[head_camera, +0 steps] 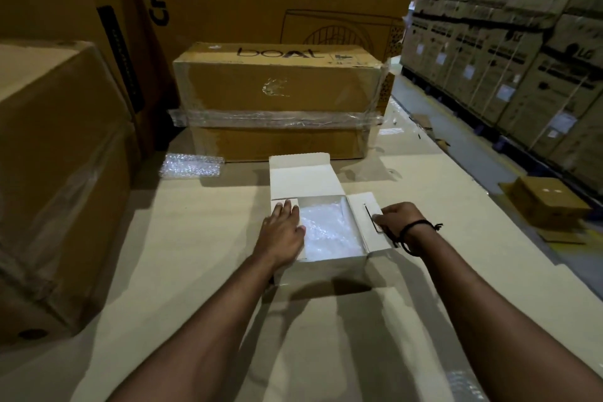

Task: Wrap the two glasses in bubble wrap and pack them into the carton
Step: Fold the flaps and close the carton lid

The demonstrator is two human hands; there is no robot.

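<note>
A small white carton stands open on the cardboard work surface, its lid flap raised at the far side. Inside it lies a bundle of bubble wrap; no glass shows through it. My left hand rests flat with straight fingers on the carton's left side flap. My right hand holds the outer edge of the right side flap with curled fingers. A black cord circles that wrist.
A loose piece of bubble wrap lies at the far left of the surface. A taped brown box stands behind the carton, with big cartons to the left. A small brown box sits at the right.
</note>
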